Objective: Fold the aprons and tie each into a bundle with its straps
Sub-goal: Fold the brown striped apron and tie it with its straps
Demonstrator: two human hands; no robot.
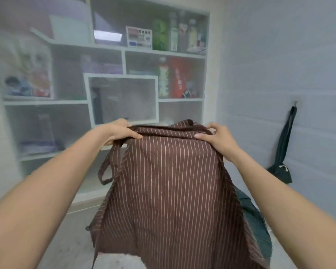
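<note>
Both arms outstretched, fingers (133, 135) pinching

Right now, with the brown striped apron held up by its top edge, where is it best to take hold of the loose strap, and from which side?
Probably the strap at the bottom of its hanging loop, coming from the left. It droops beside the brown striped apron's left edge, clear of the cloth. The left hand is nearest, but both it and the right hand pinch the top edge, so one must let go first.
</note>
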